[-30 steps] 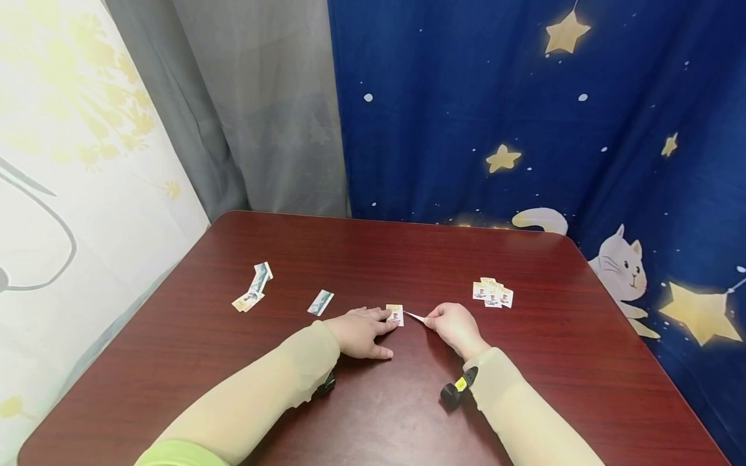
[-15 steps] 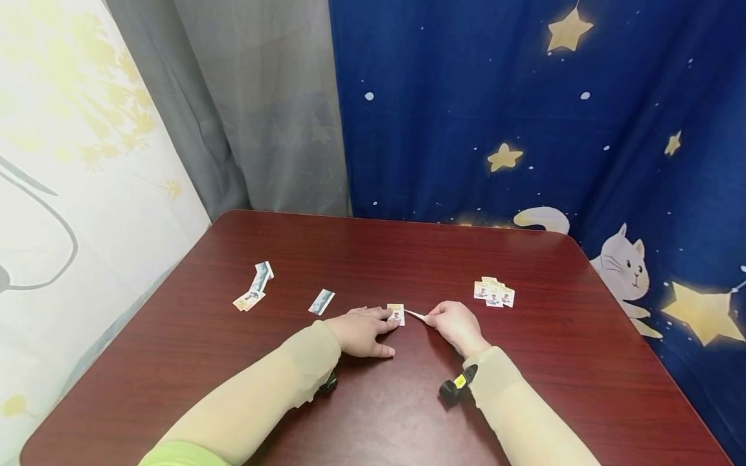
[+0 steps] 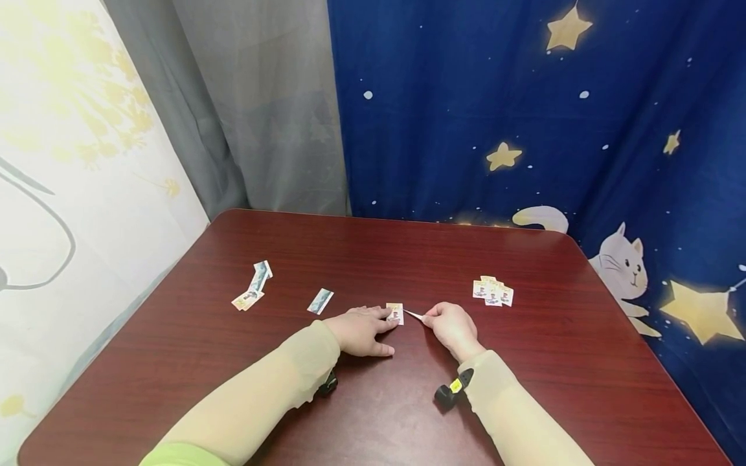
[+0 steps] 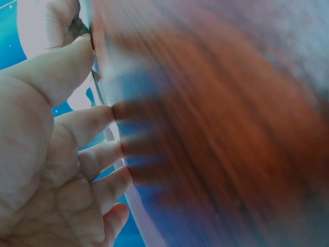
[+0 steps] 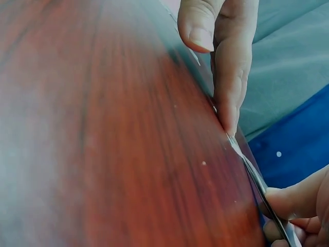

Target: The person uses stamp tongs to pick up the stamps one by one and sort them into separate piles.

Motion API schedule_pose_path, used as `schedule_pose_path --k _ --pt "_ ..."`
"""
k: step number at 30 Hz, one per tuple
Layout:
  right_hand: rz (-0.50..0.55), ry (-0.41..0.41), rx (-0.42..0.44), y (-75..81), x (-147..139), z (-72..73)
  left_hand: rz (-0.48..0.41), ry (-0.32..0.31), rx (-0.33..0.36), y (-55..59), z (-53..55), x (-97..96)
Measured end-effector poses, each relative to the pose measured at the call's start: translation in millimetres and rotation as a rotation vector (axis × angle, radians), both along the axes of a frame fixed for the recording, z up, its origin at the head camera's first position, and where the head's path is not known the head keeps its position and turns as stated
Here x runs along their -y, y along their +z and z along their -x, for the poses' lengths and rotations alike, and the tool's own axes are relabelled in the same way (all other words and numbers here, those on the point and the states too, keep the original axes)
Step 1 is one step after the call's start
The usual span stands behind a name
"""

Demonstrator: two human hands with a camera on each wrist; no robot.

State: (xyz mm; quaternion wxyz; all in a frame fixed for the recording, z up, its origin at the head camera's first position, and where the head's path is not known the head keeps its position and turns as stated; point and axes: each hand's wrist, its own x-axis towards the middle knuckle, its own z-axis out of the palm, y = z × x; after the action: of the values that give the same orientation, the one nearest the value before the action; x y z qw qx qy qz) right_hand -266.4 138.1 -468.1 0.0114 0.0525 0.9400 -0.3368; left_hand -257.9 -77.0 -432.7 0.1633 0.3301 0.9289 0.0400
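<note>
My left hand point(image 3: 361, 331) lies palm down with spread fingers, its fingertips pressing the left part of a small yellow-and-white picture card point(image 3: 397, 310) to the table. Just right of it, my right hand point(image 3: 454, 329) pinches a thin white card point(image 3: 414, 315) between thumb and fingers, seen almost edge-on. In the right wrist view that held card point(image 5: 255, 177) slants up from the table surface, its far end close to the left fingertips point(image 5: 232, 123). The left wrist view shows the left hand point(image 4: 67, 154) with straight fingers on the tabletop.
A blue-grey card point(image 3: 320, 301) lies left of the left hand. Farther left is a row of overlapping cards point(image 3: 259, 277), and at the right a cluster of yellow-and-white cards point(image 3: 493, 292). Curtains point(image 3: 431, 116) hang behind the dark red table point(image 3: 373, 259).
My right wrist has shifted slightly left and inward, the pinched card staying in almost the same place. The left hand and the loose cards have not moved.
</note>
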Motion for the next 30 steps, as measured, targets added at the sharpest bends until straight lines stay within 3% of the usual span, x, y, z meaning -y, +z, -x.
schedule_pose_path --k 15,30 --pt "-0.010 0.037 -0.020 -1.2 1.3 -1.5 -0.015 -0.005 -0.005 -0.6 -0.3 1.2" --pt "-0.012 0.009 -0.043 -4.8 2.0 -1.9 -0.002 -0.014 0.028 -2.7 1.9 7.1"
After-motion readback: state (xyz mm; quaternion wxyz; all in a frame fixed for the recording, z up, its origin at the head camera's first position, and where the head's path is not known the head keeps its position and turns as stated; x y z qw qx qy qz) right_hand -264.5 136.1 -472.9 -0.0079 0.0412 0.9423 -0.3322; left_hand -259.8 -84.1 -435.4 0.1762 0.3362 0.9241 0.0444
